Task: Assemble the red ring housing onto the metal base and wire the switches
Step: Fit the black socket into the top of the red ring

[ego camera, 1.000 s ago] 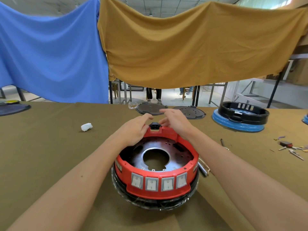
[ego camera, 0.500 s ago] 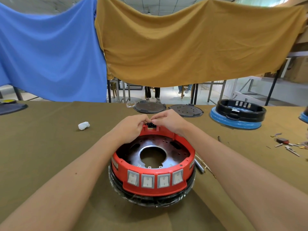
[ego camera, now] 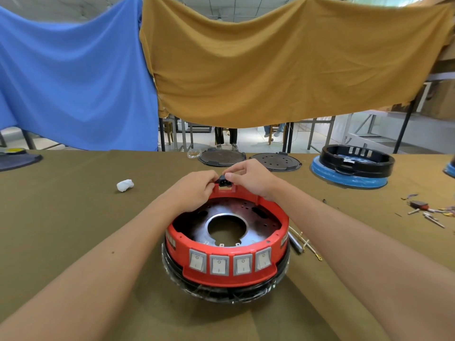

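— Hands first: what are they doing?
— Both meet at the far rim of the red ring (ego camera: 226, 269). The left hand (ego camera: 194, 190) and right hand (ego camera: 251, 179) each pinch a small black socket (ego camera: 222, 181) with curled fingertips, holding it at the notch in the rim.
— Where is the ring itself?
— On the metal base (ego camera: 226, 226), in the middle of the surface (ego camera: 73, 217), with four white switches (ego camera: 229, 263) along its near side.
— Which step, then?
— Seating the socket, I judge. Whether it is fully home I cannot tell. Next calls for an even downward press from both sides, then wiring; loose wires (ego camera: 304, 244) lie just right of the ring.
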{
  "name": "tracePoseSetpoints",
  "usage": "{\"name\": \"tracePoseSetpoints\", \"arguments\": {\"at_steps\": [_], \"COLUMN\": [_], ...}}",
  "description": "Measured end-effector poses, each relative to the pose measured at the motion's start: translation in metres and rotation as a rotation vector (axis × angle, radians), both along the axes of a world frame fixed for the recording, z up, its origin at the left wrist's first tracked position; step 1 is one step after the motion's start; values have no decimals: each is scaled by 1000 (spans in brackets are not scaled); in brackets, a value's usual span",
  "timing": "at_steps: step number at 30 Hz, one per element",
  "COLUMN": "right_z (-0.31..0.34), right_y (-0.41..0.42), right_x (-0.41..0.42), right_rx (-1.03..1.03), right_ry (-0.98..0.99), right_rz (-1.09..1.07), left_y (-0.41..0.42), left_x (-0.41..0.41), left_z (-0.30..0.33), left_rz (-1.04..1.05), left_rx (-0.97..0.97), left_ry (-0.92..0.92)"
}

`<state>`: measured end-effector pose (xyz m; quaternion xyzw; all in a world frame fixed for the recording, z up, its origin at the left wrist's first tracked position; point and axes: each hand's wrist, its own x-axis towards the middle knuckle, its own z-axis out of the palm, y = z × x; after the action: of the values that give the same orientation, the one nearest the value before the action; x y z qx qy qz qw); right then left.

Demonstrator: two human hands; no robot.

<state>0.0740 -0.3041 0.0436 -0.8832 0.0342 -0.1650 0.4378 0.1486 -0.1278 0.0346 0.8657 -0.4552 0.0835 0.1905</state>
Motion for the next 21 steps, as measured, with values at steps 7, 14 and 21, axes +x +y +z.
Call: {"name": "tracePoseSetpoints", "arguments": {"at_steps": [7, 14, 21], "right_z": [-2, -1, 1], "right_y": [5, 8, 5], "right_x": [3, 4, -1], "right_rx": [-25, -133, 96], "right_ry": [-74, -79, -120], "right_rz": [-5, 9, 105], "left_y": [2, 3, 2], "left_x": [-2, -8, -5], "left_z": [0, 3, 3], "left_rz": [-49, -94, -35], "left_rx": [-78, -128, -212], "left_ry": [50, -7, 70]}}
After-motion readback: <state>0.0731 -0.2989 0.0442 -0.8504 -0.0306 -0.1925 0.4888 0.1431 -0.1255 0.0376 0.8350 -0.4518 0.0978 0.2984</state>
